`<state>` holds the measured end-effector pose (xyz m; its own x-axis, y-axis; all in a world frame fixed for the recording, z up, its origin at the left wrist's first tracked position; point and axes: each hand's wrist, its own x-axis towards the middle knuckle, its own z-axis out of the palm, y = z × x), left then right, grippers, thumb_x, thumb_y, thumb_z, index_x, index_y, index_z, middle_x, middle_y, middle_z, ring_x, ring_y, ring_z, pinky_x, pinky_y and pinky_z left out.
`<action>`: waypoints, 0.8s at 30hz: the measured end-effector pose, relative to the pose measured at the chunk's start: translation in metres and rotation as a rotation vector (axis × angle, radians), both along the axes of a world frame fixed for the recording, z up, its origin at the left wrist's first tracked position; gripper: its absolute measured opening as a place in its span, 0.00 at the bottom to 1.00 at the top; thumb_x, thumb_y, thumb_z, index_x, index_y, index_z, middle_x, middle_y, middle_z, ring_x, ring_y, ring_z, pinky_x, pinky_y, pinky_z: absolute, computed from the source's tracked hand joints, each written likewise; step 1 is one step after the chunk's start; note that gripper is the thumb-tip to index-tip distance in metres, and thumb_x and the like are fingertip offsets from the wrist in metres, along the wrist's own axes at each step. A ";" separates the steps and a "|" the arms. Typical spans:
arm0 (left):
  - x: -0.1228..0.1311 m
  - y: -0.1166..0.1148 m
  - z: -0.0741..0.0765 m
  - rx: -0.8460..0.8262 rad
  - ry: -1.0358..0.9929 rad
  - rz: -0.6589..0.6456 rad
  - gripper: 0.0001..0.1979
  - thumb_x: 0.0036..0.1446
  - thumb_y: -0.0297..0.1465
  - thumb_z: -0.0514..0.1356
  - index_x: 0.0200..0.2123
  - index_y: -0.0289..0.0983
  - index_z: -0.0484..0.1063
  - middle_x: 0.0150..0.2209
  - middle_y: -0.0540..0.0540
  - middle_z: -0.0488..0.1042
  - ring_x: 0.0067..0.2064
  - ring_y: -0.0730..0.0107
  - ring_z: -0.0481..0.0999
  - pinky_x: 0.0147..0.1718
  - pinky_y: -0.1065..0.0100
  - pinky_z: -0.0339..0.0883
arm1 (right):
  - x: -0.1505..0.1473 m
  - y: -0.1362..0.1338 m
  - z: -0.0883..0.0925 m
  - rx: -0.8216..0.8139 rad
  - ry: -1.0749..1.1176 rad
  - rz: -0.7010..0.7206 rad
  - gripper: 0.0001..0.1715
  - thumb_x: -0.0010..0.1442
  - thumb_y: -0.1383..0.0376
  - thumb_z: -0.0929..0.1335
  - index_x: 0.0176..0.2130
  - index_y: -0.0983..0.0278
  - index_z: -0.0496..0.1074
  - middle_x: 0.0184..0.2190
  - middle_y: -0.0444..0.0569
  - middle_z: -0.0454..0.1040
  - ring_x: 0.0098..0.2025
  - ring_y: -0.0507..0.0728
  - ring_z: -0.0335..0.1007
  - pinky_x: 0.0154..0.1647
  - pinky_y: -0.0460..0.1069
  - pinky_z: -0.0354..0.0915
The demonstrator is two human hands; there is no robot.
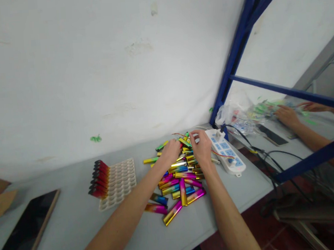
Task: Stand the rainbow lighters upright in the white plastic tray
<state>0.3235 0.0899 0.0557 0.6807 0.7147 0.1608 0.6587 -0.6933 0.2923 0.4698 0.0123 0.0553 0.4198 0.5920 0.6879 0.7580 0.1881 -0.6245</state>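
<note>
A heap of shiny tube-like pieces (183,192) in gold, magenta, blue and green lies on the grey table. Over its back left part is my left hand (170,152), fingers curled down; a small red bit shows at the fingertips, too small to name. At the back right of the heap, my right hand (201,145) has thumb and forefinger drawn together in a pinch, and what they hold is unclear. A thin red-yellow wire (223,155) runs from the power strip (224,151) behind my right hand and shows again beyond its fingertips.
Left of the heap, a pale tray with round pockets (121,182) holds a row of red-and-black pieces (100,179). A dark tablet-like device (26,228) lies farther left. Blue metal frame posts (231,58) rise at right; beyond, another person's arm (303,133) reaches over a table with plastic bags (236,117).
</note>
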 end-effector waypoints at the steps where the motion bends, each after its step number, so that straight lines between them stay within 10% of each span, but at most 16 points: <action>1: 0.000 0.001 -0.002 -0.007 -0.002 -0.001 0.07 0.69 0.28 0.62 0.42 0.35 0.81 0.41 0.36 0.82 0.46 0.50 0.83 0.51 0.57 0.74 | 0.000 0.000 0.000 0.000 -0.002 0.006 0.09 0.73 0.59 0.65 0.41 0.59 0.72 0.39 0.52 0.79 0.36 0.59 0.74 0.43 0.56 0.70; 14: -0.060 -0.003 0.010 0.039 -0.102 0.024 0.14 0.70 0.22 0.55 0.47 0.35 0.82 0.45 0.37 0.80 0.52 0.53 0.78 0.57 0.55 0.72 | -0.002 0.001 -0.003 -0.003 0.014 -0.012 0.11 0.72 0.56 0.66 0.41 0.60 0.72 0.38 0.53 0.80 0.36 0.61 0.75 0.41 0.57 0.71; 24: -0.031 0.008 0.008 -0.072 -0.030 -0.063 0.08 0.65 0.24 0.62 0.40 0.38 0.82 0.45 0.37 0.82 0.53 0.49 0.81 0.55 0.56 0.74 | -0.002 0.001 -0.005 0.001 -0.044 -0.008 0.11 0.72 0.57 0.65 0.40 0.60 0.72 0.37 0.52 0.79 0.35 0.60 0.74 0.39 0.56 0.70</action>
<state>0.2929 0.0978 0.0637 0.7201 0.6812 0.1317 0.6048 -0.7093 0.3620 0.4675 0.0137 0.0503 0.3937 0.5879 0.7067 0.7864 0.1827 -0.5901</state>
